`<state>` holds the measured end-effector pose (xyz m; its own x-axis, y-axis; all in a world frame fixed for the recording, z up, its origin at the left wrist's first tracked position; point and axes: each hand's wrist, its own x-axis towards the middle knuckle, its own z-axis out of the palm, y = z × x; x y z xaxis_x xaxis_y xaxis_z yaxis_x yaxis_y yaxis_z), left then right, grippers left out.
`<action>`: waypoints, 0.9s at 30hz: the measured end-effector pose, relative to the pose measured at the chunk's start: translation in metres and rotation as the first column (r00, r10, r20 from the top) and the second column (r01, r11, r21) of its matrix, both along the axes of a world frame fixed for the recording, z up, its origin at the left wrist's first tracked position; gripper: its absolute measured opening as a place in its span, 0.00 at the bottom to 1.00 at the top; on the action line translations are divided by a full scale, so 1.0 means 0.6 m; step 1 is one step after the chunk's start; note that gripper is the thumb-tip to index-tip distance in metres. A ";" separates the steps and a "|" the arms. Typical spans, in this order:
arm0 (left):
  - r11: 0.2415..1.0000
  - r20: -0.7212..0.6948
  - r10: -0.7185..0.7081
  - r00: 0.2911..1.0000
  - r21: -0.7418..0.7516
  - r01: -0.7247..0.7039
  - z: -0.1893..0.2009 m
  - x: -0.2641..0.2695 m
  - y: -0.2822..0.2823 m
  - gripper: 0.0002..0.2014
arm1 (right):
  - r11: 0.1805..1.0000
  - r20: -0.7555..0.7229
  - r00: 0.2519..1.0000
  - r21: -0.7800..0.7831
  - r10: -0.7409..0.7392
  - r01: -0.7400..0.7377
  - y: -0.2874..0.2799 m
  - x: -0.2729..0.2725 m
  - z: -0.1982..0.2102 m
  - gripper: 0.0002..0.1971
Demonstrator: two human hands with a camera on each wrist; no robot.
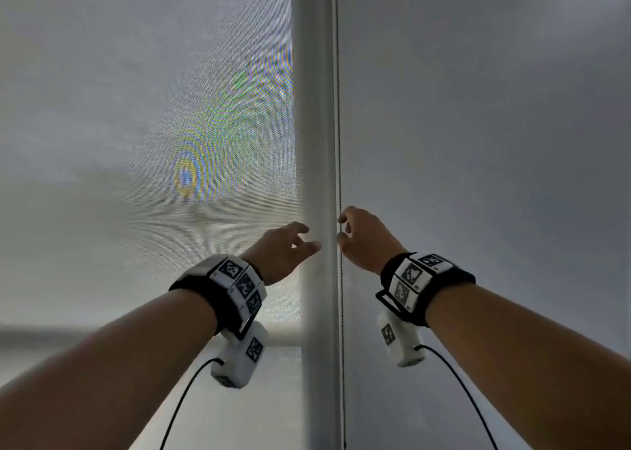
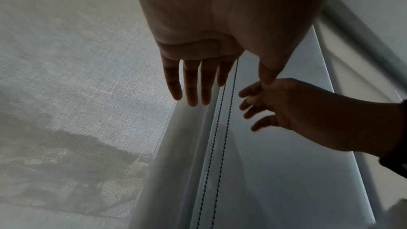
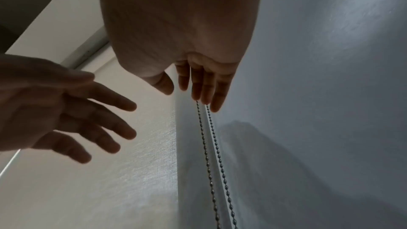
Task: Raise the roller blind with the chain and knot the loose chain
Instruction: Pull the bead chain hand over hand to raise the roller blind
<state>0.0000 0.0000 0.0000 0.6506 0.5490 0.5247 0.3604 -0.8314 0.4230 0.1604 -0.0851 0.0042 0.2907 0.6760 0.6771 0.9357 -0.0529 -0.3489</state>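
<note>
a grey wall [image 1: 478, 142] fills the right side, and a pale mesh roller blind [image 1: 136, 125] hangs lowered on the left. between them runs a white upright frame [image 1: 312, 108]. a thin bead chain [image 1: 339, 142] hangs in two strands just right of the frame, close along the wall's edge. the right hand [image 1: 365, 238] is raised at the chain, fingers loosely extended with the tips at the strands; whether it pinches them cannot be told. the left hand [image 1: 283, 248] is spread, fingers straight, holding nothing, just left of the frame. both wrists wear a black strap [image 1: 218, 299] with white marker blocks.
</note>
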 end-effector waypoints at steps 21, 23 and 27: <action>0.990 -0.019 -0.026 0.999 -0.139 0.024 -0.040 0.060 0.041 0.28 | 0.832 -0.521 0.688 0.505 0.506 -0.230 0.132 0.059 0.024 0.14; 0.987 -0.012 -0.037 0.999 -0.158 0.035 -0.044 0.065 0.041 0.28 | 0.820 -0.529 0.661 0.515 0.533 -0.249 0.126 0.055 0.026 0.15; 0.979 0.032 -0.058 0.998 -0.195 0.063 -0.050 0.075 0.034 0.27 | 0.799 -0.515 0.666 0.562 0.540 -0.213 0.119 0.047 0.023 0.16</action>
<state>0.0451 0.0207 -0.0302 0.6735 0.6028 0.4278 0.2989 -0.7514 0.5883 0.1886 -0.0136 0.0182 0.5337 0.5184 0.6681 0.3847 0.5547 -0.7377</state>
